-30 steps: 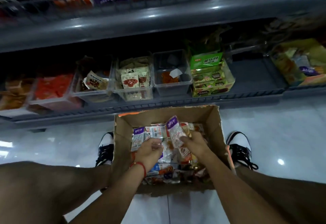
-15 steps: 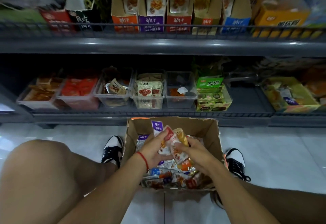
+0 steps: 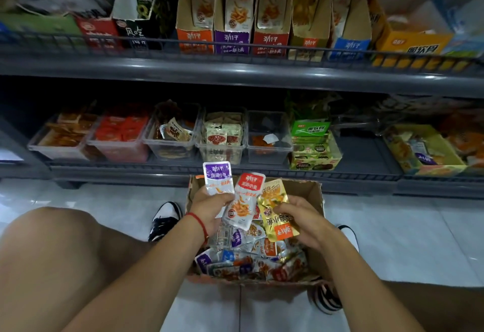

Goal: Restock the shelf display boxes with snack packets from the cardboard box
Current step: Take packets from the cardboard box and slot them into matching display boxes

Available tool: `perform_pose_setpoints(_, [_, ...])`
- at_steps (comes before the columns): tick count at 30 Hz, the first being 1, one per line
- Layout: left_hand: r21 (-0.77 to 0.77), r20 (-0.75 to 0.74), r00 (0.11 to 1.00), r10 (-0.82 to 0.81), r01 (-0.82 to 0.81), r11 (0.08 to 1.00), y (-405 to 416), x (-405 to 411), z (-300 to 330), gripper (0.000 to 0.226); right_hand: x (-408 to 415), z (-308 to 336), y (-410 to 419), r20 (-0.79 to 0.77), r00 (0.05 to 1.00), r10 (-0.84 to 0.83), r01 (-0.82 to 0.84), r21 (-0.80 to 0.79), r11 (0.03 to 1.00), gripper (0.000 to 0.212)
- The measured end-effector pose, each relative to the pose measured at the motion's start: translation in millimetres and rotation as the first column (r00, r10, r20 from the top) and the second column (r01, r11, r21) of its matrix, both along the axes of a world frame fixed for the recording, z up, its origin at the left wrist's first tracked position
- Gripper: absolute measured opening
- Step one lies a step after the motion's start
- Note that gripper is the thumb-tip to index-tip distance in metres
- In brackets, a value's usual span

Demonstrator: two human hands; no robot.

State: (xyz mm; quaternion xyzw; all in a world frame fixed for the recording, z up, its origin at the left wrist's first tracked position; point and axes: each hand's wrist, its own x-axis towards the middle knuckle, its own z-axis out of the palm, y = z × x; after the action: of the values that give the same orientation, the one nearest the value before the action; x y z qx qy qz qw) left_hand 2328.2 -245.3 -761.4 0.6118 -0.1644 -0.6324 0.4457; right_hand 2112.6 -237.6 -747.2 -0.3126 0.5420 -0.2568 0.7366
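Dim aisle, glare on floor tiles, edges perhaps motion-blurred.

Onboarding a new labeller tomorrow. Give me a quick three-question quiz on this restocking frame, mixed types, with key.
1. True or false: the left hand grips two packets, a purple-topped packet and a red-topped packet.
2. Which colour is the packet in the right hand? A gold B green C blue
3. Fill in: the loose packets lie in a ___ box on the floor.

Key: 1 true; 2 A, the gold packet; 3 cardboard.
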Motion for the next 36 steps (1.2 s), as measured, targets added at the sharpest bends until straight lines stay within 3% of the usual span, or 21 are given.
perform_pose_setpoints(5, [-0.059,0.035,0.998,0.052,-0.049,0.997,-3.4,3.2,-1.5,0.026,-9.3,11.2,-2.2,0.017,0.999,0.031,-0.029,-0.087,0.996,0.029])
perform_pose_setpoints(12, [-0.148,0.282,0.955,0.095,-0.054,0.988,-2.2,2.2,-2.2,0.025,-21.2,28.3,-7.6,-0.034,0.986,0.162,-0.166,-0.199,0.966,0.049])
perform_pose_setpoints(14, [-0.153,0.267,0.961,0.075,-0.035,0.988,-1.4,-3.9,3.5,0.023,-15.8,30.5,-13.1,-0.216,0.958,0.188,-0.246,-0.284,0.927,0.048])
perform_pose_setpoints(17, [-0.178,0.114,0.993,0.026,-0.005,0.984,-3.5,-13.5,17.7,0.021,-3.9,35.4,-24.3,-0.56,0.816,0.147,-0.399,-0.36,0.843,0.04])
perform_pose_setpoints(23, [-0.254,-0.121,0.988,-0.091,0.058,0.966,-13.5,-17.8,63.8,0.026,0.1,85.4,-50.6,-0.767,0.64,0.033,-0.521,-0.403,0.753,0.04])
perform_pose_setpoints(26, [-0.378,-0.074,0.974,-0.213,0.171,0.91,-19.7,-19.9,89.8,0.051,-0.2,118.8,-64.2,-0.812,0.583,-0.015,-0.576,-0.427,0.697,0.048])
perform_pose_setpoints(28, [-0.407,-0.018,0.982,-0.191,0.167,0.898,-29.0,-24.1,106.9,0.051,-3.1,137.6,-71.7,-0.79,0.609,-0.073,-0.551,-0.487,0.678,0.05])
perform_pose_setpoints(32, [-0.445,-0.039,0.995,-0.089,0.063,0.894,-58.3,-31.5,143.5,0.04,-18.3,158.9,-79.7,-0.425,0.898,-0.113,-0.191,-0.608,0.771,0.046])
perform_pose_setpoints(36, [-0.536,-0.02,0.981,-0.191,0.151,0.831,-81.8,-37.2,175.5,0.046,-36.9,179.1,-90.9,-0.3,0.934,-0.196,-0.055,-0.66,0.749,0.025])
